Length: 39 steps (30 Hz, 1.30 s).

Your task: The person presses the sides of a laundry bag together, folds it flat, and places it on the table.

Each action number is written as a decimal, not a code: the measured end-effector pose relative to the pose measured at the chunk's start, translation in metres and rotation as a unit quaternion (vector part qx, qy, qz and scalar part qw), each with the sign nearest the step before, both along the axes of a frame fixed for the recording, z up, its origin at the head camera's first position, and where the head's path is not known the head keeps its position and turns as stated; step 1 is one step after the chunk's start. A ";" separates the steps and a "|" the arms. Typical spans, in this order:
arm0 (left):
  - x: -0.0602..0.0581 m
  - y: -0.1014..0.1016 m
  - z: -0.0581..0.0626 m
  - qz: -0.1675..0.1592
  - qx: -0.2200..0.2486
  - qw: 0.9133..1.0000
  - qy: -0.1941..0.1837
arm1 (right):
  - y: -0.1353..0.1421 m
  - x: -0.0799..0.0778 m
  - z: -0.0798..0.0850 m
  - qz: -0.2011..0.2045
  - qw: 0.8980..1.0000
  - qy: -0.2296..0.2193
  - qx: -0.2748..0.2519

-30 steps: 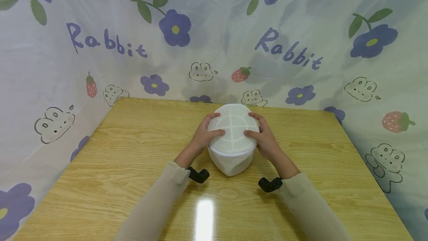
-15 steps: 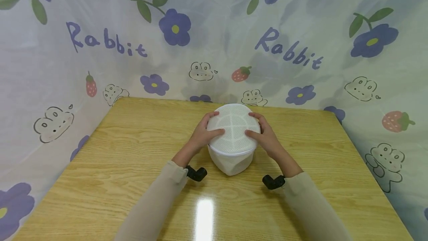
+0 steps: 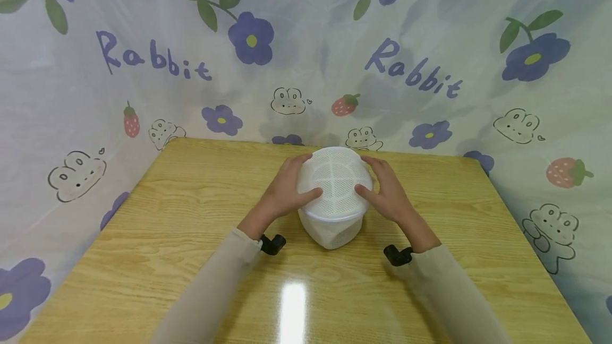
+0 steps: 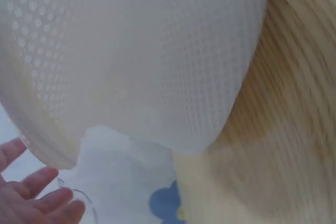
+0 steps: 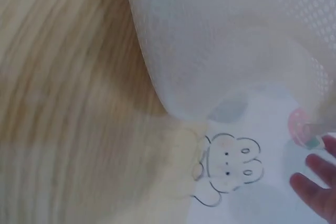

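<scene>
A white mesh laundry bag (image 3: 332, 185) with a rounded top and a pale seam round it stands on the wooden table. My left hand (image 3: 287, 185) is at its left side, the thumb reaching over the top. In the left wrist view, the left hand's fingers (image 4: 39, 184) are spread beside the bag's edge. On the right side, my right hand (image 3: 386, 190) has its thumb near the top of the bag. The right wrist view shows spread fingertips (image 5: 310, 182) apart from the mesh (image 5: 220, 40). Whether either thumb touches the bag I cannot tell.
The wooden table (image 3: 201, 200) spreads out round the bag. A white curtain (image 3: 306, 41) printed with flowers, rabbits and strawberries hangs behind and at both sides. Black wrist cameras sit at both cuffs (image 3: 272, 244).
Both hands have loosened from the bag and drawn slightly outward, their fingers straighter. The wrists have spread apart. The bag stays almost where it was.
</scene>
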<state>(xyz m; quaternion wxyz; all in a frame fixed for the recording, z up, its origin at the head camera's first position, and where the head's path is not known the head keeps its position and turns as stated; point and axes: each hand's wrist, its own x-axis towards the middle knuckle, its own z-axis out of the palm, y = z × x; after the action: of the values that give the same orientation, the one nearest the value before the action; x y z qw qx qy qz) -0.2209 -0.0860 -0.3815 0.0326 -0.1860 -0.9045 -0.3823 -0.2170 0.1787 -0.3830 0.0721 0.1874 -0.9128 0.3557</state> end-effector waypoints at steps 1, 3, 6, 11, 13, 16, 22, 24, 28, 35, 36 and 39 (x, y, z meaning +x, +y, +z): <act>0.001 0.000 0.001 -0.004 -0.023 1.000 0.017 | 0.000 0.001 0.001 0.003 1.000 0.010 0.019; 0.003 0.001 0.002 -0.010 -0.060 0.997 0.045 | 0.001 0.002 0.003 0.008 0.998 0.025 0.054; 0.004 0.002 0.002 -0.016 -0.097 0.993 0.065 | 0.000 0.004 0.005 0.017 0.995 0.044 0.089; 0.004 0.002 0.000 -0.015 -0.142 0.987 0.080 | -0.004 0.004 0.004 0.038 0.987 0.071 0.136; 0.005 0.002 -0.002 -0.013 -0.157 0.984 0.085 | -0.007 0.005 0.004 0.044 0.985 0.075 0.147; 0.005 0.002 -0.004 -0.016 -0.172 0.981 0.087 | -0.008 0.006 0.002 0.042 0.984 0.074 0.159; 0.006 0.004 -0.006 -0.022 -0.183 0.979 0.083 | -0.007 0.007 0.000 0.041 0.984 0.067 0.163; 0.007 0.005 -0.007 -0.024 -0.186 0.979 0.083 | -0.007 0.008 -0.002 0.043 0.983 0.066 0.167; 0.007 0.006 -0.011 -0.028 -0.197 0.977 0.082 | -0.006 0.008 -0.006 0.048 0.982 0.058 0.175; 0.007 0.007 -0.016 -0.034 -0.225 0.972 0.055 | -0.008 0.011 -0.013 0.051 0.981 0.030 0.184; 0.007 0.007 -0.016 -0.035 -0.230 0.971 0.050 | -0.008 0.011 -0.014 0.050 0.981 0.029 0.186; 0.007 0.009 -0.018 -0.039 -0.239 0.969 0.038 | -0.008 0.011 -0.017 0.048 0.980 0.025 0.191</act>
<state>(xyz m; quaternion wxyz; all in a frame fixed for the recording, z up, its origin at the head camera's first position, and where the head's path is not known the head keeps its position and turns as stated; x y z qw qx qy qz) -0.2141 -0.0773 -0.3991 0.0069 -0.2378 -0.9599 -0.1483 -0.2055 0.1710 -0.4001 0.0403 0.2499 -0.9519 0.1727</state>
